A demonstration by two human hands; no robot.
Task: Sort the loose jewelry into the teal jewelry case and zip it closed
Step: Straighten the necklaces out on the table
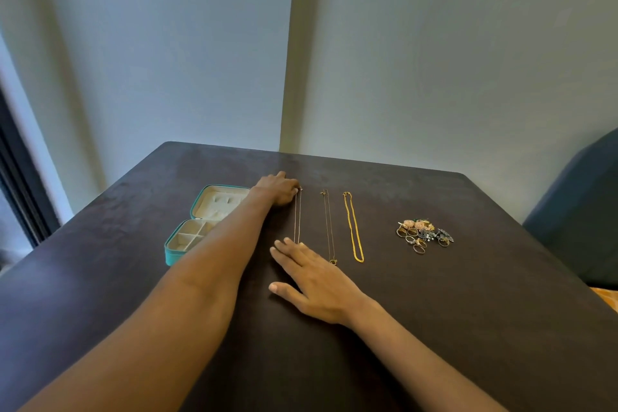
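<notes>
The teal jewelry case [174,252] lies open at the left of the dark table, its cream compartments showing. Three chains lie stretched out in the middle: a thin chain [297,217], a second thin chain with a pendant [328,227] and a thick gold chain [352,227]. My left hand [279,189] reaches across the case and its fingertips are at the far end of the leftmost thin chain, curled on it. My right hand [312,281] lies flat with straight fingers touching that chain's near end. A heap of rings and earrings [423,235] sits to the right.
The dark table [434,328] ends at a wall behind and drops off at the right, where a blue upholstered seat [582,211] stands. A dark window frame [20,184] runs along the far left.
</notes>
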